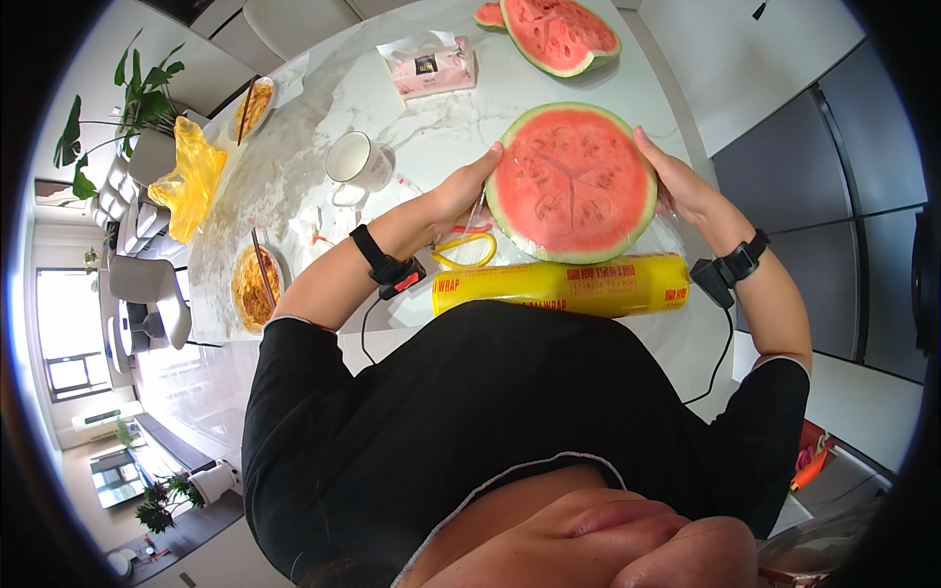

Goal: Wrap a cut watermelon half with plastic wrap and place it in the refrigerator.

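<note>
A halved watermelon stands before me with its red cut face turned up, and clear plastic film lies smooth over that face. On its left side rests my left hand, thumb at the rind's edge; my right hand presses the opposite side the same way. The fingers of both hands are largely hidden beside and under the rind. Loose film shows by each hand. Close below the melon lies a yellow roll of plastic wrap. Scissors with yellow and red handles lie left of the melon, partly hidden.
Cut watermelon and a pink tissue pack are at the marble table's far side. A white mug stands left of my left hand. Plates of food with chopsticks and a yellow plastic bag are along the left edge.
</note>
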Demonstrator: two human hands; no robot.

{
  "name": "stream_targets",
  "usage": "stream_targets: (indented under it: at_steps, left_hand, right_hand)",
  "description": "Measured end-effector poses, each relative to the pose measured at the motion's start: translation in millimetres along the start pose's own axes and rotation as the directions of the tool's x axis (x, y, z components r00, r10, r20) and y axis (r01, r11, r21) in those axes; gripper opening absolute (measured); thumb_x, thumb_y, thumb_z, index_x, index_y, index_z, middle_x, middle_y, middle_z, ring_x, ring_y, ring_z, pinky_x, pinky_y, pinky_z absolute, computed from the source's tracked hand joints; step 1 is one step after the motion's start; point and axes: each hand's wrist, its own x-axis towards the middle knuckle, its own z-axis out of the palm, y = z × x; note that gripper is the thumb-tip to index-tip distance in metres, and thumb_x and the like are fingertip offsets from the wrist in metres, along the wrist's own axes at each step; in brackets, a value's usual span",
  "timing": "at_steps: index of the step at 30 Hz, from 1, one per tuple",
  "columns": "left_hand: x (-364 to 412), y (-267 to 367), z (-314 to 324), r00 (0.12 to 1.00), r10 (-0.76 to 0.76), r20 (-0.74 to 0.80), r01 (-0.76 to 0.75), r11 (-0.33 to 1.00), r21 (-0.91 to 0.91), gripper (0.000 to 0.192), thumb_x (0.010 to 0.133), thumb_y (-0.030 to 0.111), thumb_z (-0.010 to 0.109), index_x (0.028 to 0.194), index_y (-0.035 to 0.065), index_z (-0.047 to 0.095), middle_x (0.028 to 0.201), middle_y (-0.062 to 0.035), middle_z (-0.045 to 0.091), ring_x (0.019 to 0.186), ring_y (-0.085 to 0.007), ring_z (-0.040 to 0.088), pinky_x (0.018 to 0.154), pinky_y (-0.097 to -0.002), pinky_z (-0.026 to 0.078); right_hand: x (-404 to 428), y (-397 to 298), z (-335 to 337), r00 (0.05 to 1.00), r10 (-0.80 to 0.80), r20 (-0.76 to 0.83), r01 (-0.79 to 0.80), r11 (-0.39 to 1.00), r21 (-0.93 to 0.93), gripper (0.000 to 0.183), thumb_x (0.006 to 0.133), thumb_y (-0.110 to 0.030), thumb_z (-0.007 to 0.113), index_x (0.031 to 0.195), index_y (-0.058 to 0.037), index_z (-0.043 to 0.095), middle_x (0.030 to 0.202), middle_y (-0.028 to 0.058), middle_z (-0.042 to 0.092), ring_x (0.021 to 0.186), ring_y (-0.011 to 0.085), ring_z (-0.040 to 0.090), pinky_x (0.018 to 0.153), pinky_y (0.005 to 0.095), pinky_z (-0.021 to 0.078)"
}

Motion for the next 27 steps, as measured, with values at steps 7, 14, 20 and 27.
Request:
stream_targets:
  at_steps: [7, 14, 20, 27]
  left_hand:
    - [2, 0, -2, 1.0, 0.014, 0.016, -0.014, 0.998, 0.054, 0.07, 0.109, 0.059, 0.027, 0.151, 0.0042, 0.043, 0.145, -0.0107, 0.054, 0.126, -0.0192, 0.056, 0.103, -0.0346, 0.048]
    - [11, -20, -23, 0.995, -0.012, 0.094, 0.015, 0.999, -0.037, 0.077, 0.106, 0.064, 0.029, 0.153, 0.0044, 0.038, 0.151, -0.0114, 0.05, 0.136, -0.0217, 0.051, 0.113, -0.0373, 0.044]
    - [-17, -14, -8, 0.961, 0.122, 0.248, -0.086, 0.985, -0.151, 0.081, 0.105, 0.065, 0.03, 0.158, 0.0033, 0.027, 0.156, -0.0142, 0.043, 0.14, -0.026, 0.048, 0.115, -0.0409, 0.042]
    - [-44, -33, -42, 0.954, 0.172, 0.246, -0.165, 0.985, -0.05, 0.07, 0.109, 0.049, 0.04, 0.159, 0.0027, 0.025, 0.151, -0.0142, 0.048, 0.135, -0.0243, 0.051, 0.11, -0.0411, 0.046]
  right_hand:
    - [3, 9, -10, 1.0, 0.008, 0.019, -0.009, 1.0, 0.01, 0.083, 0.099, -0.075, 0.036, 0.138, -0.0047, 0.056, 0.114, 0.0118, 0.071, 0.09, 0.0161, 0.073, 0.07, 0.0329, 0.0626]
    - [-13, 20, 3, 0.999, -0.048, -0.003, 0.048, 0.99, 0.134, 0.071, 0.105, -0.066, 0.033, 0.132, -0.0063, 0.062, 0.103, 0.0032, 0.07, 0.085, 0.009, 0.065, 0.074, 0.0274, 0.055]
    - [-21, 52, -9, 0.988, -0.074, 0.136, 0.043, 0.975, 0.219, 0.07, 0.107, -0.06, 0.036, 0.147, -0.0036, 0.047, 0.126, 0.0119, 0.066, 0.108, 0.0197, 0.068, 0.095, 0.0375, 0.0551]
    - [-69, 95, -31, 0.978, -0.209, 0.011, 0.208, 0.962, -0.177, 0.061, 0.106, -0.038, 0.053, 0.151, 0.0003, 0.041, 0.134, 0.0139, 0.062, 0.121, 0.0218, 0.061, 0.105, 0.0353, 0.048]
